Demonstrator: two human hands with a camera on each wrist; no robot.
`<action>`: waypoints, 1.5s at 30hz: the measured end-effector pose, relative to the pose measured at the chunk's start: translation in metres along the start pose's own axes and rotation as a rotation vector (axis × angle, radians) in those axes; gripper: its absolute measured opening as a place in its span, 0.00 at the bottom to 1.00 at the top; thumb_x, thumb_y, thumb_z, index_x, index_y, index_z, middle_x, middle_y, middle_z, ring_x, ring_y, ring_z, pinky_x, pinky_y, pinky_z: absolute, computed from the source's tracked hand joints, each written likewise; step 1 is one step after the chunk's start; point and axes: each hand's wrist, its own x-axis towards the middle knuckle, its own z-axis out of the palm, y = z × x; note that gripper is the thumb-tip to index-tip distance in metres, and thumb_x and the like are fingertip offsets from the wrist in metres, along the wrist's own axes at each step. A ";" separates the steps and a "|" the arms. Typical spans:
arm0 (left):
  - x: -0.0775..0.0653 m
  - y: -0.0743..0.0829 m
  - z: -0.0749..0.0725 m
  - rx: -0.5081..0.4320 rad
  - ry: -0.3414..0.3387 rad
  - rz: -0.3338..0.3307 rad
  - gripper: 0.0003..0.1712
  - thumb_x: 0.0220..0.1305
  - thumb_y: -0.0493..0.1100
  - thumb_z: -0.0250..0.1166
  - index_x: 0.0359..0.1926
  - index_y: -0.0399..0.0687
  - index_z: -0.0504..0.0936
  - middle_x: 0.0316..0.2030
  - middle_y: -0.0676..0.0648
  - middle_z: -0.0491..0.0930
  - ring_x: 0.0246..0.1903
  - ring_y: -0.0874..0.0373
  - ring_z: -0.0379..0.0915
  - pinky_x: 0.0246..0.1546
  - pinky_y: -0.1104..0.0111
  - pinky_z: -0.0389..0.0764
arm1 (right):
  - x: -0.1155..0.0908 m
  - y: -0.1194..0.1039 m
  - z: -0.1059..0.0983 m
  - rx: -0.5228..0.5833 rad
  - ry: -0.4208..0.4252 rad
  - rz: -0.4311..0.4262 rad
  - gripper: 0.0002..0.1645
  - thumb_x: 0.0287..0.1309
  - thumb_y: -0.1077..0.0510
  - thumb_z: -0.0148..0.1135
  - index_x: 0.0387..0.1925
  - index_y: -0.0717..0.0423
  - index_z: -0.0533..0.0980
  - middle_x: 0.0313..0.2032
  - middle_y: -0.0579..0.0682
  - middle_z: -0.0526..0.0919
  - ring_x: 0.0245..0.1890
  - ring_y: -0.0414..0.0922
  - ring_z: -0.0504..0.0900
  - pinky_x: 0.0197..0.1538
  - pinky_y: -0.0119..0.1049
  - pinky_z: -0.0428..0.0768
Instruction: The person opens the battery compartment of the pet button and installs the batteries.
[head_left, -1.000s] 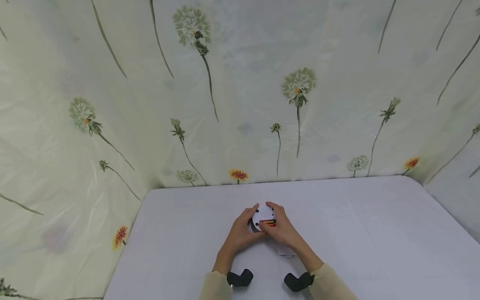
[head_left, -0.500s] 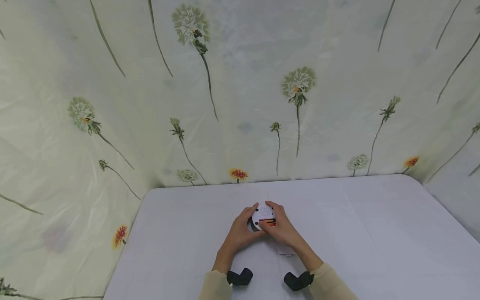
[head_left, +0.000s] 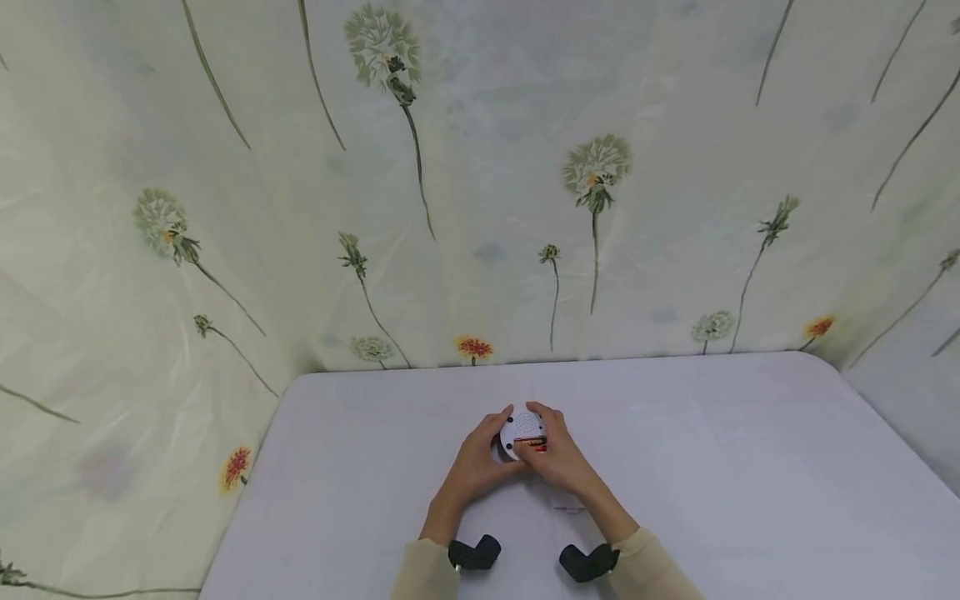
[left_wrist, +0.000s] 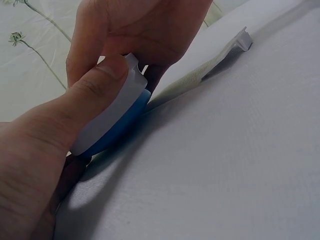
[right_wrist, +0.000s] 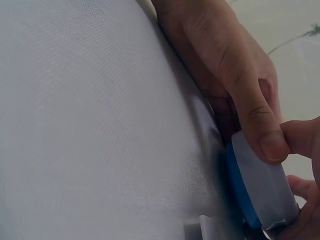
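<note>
A round white battery-powered device [head_left: 522,424] with small speaker holes lies face-down between the two hands. Its battery compartment is uncovered, showing orange-and-black batteries [head_left: 531,442]. My left hand [head_left: 474,462] grips the left rim. On the opposite side my right hand [head_left: 566,461] holds the rim, its thumb over the face beside the batteries. The left wrist view shows the device's white casing [left_wrist: 112,112] above a blue underside [left_wrist: 122,125], tilted close over the table. The fingers beneath it are partly hidden.
A small white cover with a tab [head_left: 567,503] lies on the table beside the right forearm, partly hidden by it. White cloth covers the table [head_left: 360,467]. A flower-patterned curtain [head_left: 487,192] stands behind and at both sides.
The hands keep the same hold on the device. The whole view has shifted slightly, with hands and table a little further left in the picture.
</note>
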 end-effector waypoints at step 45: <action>0.001 -0.002 0.004 -0.018 -0.003 -0.039 0.56 0.41 0.71 0.69 0.71 0.64 0.57 0.63 0.55 0.69 0.64 0.62 0.64 0.64 0.60 0.68 | -0.027 0.035 -0.031 0.197 -0.020 -0.047 0.41 0.68 0.46 0.49 0.72 0.54 0.43 0.64 0.63 0.62 0.67 0.59 0.61 0.69 0.55 0.58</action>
